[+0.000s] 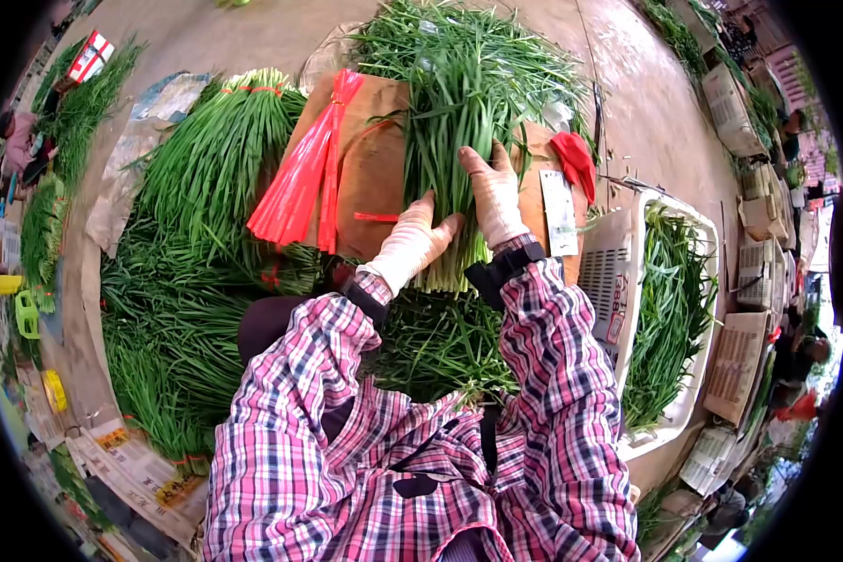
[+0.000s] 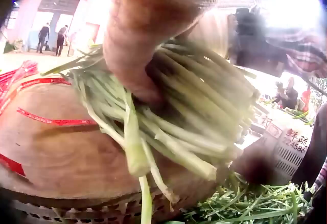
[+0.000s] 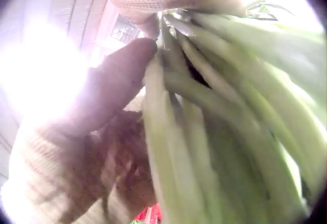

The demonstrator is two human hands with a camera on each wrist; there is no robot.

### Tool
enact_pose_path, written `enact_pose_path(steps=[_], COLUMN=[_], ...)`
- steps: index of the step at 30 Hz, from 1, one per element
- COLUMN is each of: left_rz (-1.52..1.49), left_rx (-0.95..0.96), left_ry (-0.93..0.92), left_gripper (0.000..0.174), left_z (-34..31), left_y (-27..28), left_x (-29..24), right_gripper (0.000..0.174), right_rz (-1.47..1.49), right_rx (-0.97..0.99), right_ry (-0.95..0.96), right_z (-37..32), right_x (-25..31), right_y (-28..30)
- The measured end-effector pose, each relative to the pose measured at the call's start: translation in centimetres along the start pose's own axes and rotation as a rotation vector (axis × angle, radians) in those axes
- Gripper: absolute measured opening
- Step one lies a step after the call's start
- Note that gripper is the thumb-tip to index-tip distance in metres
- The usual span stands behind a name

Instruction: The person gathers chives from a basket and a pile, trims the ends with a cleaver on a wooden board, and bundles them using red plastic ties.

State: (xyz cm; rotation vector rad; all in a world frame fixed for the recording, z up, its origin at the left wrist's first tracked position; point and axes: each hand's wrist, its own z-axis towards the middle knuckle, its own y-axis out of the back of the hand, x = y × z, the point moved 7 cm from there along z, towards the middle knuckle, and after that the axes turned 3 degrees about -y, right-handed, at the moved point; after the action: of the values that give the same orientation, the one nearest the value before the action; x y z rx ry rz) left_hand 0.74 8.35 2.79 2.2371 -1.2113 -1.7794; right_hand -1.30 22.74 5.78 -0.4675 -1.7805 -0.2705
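Observation:
A thick bunch of garlic chives [image 1: 451, 140] lies across a wooden board [image 1: 377, 178], pale stalk ends toward the person. My left hand [image 1: 410, 242], in a pale knit glove, grips the bunch from the left, near the cut ends. Its thumb curls over the stalks [image 2: 194, 117] in the left wrist view, and a few ends poke out loose below. My right hand [image 1: 496, 199], gloved too, holds the bunch's right side slightly farther up. Close against the stalks [image 3: 225, 132], gloved fingers bend round them in the right wrist view. A red strip [image 1: 375, 217] lies on the board, running toward the bunch.
A sheaf of red plastic strips [image 1: 300, 178] lies on the board's left. Loose chives [image 1: 478, 47] are heaped behind it. Tied chive bundles [image 1: 215, 150] are piled left. At right stand a white crate [image 1: 707, 375] of greens, a pale card [image 1: 558, 214] and a red cloth-like piece [image 1: 574, 161].

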Motion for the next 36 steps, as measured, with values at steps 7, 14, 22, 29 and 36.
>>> enact_pose_path(steps=[7,14,22,29,36], left_rz=[0.057,0.184,0.191,0.291,0.359], left_rx=[0.045,0.008,-0.082,-0.224,-0.455], left_ry=[0.005,0.006,0.049,-0.047,-0.262], left_gripper=[0.080,0.076,0.082,0.075,0.045], left_z=[1.6,0.9,1.1,-0.6,-2.6], left_y=[-1.0,0.0,-0.7,0.6,0.9], left_x=[1.3,-1.3,-0.6,-0.8,-0.6], right_gripper=[0.075,0.053,0.058,0.033,0.030], right_rz=[0.071,-0.295,-0.262,-0.058,-0.617], right_rx=[0.114,-0.048,0.052,-0.003,0.511], right_ry=[0.060,0.171,0.112,0.076,0.089], right_z=[-4.7,-7.6,-9.1,-15.6,-21.4], right_x=[4.4,-1.2,-6.1,-1.8,-7.8], right_y=[2.9,10.0,8.0,11.2,3.8])
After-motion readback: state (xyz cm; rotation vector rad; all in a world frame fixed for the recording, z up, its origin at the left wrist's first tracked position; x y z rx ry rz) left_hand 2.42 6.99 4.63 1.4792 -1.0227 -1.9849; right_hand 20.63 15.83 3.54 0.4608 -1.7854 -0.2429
